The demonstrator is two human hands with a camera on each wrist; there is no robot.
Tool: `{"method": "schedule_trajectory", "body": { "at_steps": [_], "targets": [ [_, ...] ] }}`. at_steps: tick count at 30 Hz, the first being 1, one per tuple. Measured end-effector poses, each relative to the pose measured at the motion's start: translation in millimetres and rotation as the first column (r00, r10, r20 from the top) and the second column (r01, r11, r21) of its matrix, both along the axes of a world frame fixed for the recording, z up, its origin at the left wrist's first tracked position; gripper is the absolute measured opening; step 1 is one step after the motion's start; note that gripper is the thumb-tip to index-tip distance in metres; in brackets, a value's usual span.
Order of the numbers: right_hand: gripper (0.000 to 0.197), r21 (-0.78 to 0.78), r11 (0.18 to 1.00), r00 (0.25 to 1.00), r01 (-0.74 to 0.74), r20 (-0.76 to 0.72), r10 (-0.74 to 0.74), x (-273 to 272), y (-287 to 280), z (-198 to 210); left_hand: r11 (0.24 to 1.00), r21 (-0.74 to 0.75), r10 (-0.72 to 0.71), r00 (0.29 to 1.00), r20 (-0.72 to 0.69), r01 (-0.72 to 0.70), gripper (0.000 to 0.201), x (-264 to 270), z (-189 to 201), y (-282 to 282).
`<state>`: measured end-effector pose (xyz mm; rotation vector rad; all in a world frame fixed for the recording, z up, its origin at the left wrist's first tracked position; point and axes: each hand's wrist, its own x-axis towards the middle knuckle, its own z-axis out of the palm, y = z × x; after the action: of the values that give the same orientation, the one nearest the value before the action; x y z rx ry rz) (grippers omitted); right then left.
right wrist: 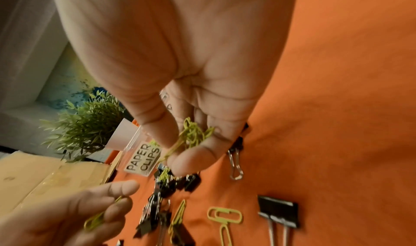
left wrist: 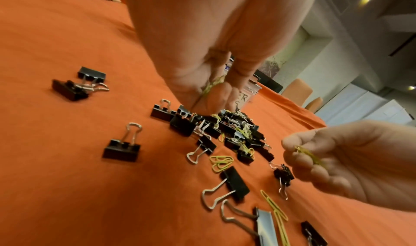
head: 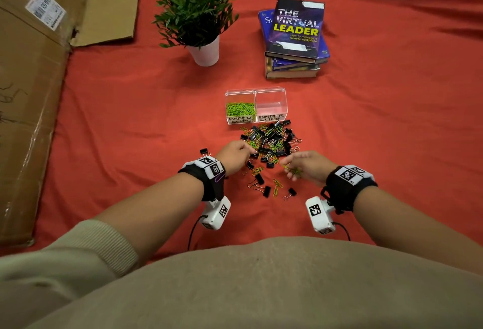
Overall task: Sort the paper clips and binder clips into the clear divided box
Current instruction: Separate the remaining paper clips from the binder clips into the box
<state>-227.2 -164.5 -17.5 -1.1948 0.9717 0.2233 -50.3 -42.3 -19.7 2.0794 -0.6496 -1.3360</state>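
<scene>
The clear divided box (head: 270,93) stands past a mixed pile of black binder clips (head: 271,143) and green paper clips (head: 277,188) on the red cloth. Its left cell, labelled PAPER CLIPS (right wrist: 142,159), holds green paper clips (head: 240,109). The right cell, labelled BINDER CLIPS, looks bare. My left hand (head: 248,152) is at the pile's left edge and pinches green paper clips (left wrist: 210,87) in its curled fingers. My right hand (head: 288,169) hovers at the pile's near right, fingers curled round several green paper clips (right wrist: 194,134).
A potted plant (head: 196,14) and a stack of books (head: 295,38) stand behind the box. Flattened cardboard (head: 34,93) covers the left side. Loose binder clips (left wrist: 121,148) and paper clips (right wrist: 224,214) lie scattered on the cloth near my wrists.
</scene>
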Motion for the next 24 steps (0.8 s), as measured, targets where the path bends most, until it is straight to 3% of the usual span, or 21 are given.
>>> {"method": "schedule_trajectory", "body": {
  "at_steps": [5,7,9,12,14,16,20,24],
  "targets": [
    [0.015,-0.145,0.969,0.973,-0.201,-0.144,0.18,4.8,19.1,-1.3,0.995,0.089,-0.052,0.999,-0.017,0.053,0.033,-10.4,2.7,-9.9],
    [0.015,-0.19,0.945,0.951,-0.265,-0.211,0.224,6.2,23.4,-4.9,0.984,0.109,-0.155,0.982,0.104,0.144,0.032,-13.9,0.2,-12.3],
    [0.014,-0.274,0.898,0.921,-0.344,-0.286,0.265,8.0,25.8,-8.4,0.95,0.15,-0.306,0.91,0.279,0.274,0.027,-16.7,-4.7,-12.2],
    [0.019,-0.446,0.72,0.834,-0.532,-0.42,0.357,10.6,30.1,-7.6,0.87,0.225,-0.492,0.749,0.444,0.438,0.015,-20.9,-11.3,-10.5],
    [0.031,-0.501,0.525,0.722,-0.688,-0.544,0.428,11.4,36.2,-7.5,0.812,0.308,-0.58,0.63,0.517,0.496,0.024,-23.4,-14.2,-9.8],
    [0.034,-0.522,0.437,0.68,-0.733,-0.594,0.43,11.0,42.0,-10.4,0.789,0.343,-0.608,0.565,0.558,0.511,0.028,-25.3,-16.0,-9.8],
    [0.04,-0.508,0.437,0.667,-0.743,-0.619,0.415,10.1,49.5,-13.9,0.754,0.369,-0.645,0.505,0.573,0.544,0.028,-27.0,-16.9,-7.8],
    [0.025,-0.482,0.477,0.671,-0.735,-0.621,0.406,12.3,54.1,-15.7,0.716,0.406,-0.682,0.443,0.582,0.568,0.023,-30.3,-13.4,-9.2]
  ]
}}
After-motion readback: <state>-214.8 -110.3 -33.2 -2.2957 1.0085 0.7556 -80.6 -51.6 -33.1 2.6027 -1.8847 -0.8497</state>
